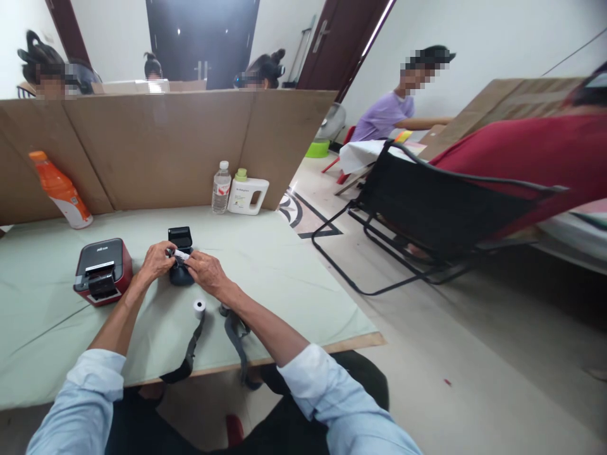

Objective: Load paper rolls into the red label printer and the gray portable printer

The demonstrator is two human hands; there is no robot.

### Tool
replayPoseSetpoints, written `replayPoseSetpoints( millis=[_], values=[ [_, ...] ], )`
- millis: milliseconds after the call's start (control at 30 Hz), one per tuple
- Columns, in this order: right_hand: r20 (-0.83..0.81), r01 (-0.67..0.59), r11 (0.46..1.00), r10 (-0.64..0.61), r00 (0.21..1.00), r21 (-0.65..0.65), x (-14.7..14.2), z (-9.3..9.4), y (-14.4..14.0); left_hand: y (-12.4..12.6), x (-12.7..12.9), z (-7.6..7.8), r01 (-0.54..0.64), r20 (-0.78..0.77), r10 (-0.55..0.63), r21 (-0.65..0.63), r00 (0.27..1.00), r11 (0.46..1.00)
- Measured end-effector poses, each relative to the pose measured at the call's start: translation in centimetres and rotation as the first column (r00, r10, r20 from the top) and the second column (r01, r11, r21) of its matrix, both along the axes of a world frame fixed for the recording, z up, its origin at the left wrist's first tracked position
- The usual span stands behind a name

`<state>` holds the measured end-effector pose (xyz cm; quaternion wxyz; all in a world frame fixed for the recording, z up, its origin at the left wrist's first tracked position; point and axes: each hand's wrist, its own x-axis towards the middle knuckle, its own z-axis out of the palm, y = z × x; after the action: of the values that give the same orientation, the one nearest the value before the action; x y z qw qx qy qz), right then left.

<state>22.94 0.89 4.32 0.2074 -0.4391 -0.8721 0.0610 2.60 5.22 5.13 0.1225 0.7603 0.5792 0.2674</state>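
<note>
I see the counter [265, 265], covered in pale green cloth, with a cardboard screen [156, 148] standing along its far edge. Left of my hands sits a red and black printer [102, 272], well apart from the work. Between the hands, just past the middle of the counter, is a small black printer [181, 256] with its lid [180, 237] tipped up toward the screen; its body runs away from me, front end nearest.

My left hand [154, 262] and right hand [206, 270] meet over that small printer, about equally near it, left from the left side, right from the right. The fingers of both are pinched narrow on a short strip of white paper [181, 254] that lies crosswise, its long axis left to right, one end in each hand. It sits right on top of the black body, so the paper is directly under my fingertips, not off to either side.

Nearer me, just below the right hand, a small paper roll [199, 306] stands on end, hole upward, apart from both hands. A dark strap [190, 351] trails from beside it over the near edge of the counter.
</note>
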Motion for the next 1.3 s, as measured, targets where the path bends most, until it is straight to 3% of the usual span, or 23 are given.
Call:
replayPoseSetpoints(
  millis=[233, 367, 667, 967, 1300],
  values=[
    [-0.006, 0.016, 1.000, -0.016, 1.000, -0.001, 0.0, 0.1, -0.1, 0.0, -0.2, 1.1, 0.100, -0.039, -0.101, -0.016, 0.994, 0.995],
    [-0.016, 0.021, 1.000, -0.021, 1.000, 0.005, 0.2, 0.1, 0.0, -0.4, -0.2, 1.4, 0.103, 0.006, -0.103, -0.010, 0.995, 0.995],
    [0.013, 0.020, 1.000, -0.020, 1.000, 0.021, -0.1, 0.5, 0.2, -0.6, -0.3, 0.2, 0.026, 0.229, -0.019, -0.030, 0.973, 0.999],
    [0.039, 0.017, 1.000, -0.018, 0.999, 0.024, -0.1, 0.8, 0.1, -0.2, -0.3, -0.3, 0.024, 0.297, -0.003, -0.065, 0.955, 0.998],
    [0.043, 0.010, 1.000, -0.011, 0.999, 0.015, -0.3, 0.6, 0.2, -0.2, -0.4, 1.1, 0.120, 0.036, -0.118, -0.057, 0.992, 0.991]
  ],
)
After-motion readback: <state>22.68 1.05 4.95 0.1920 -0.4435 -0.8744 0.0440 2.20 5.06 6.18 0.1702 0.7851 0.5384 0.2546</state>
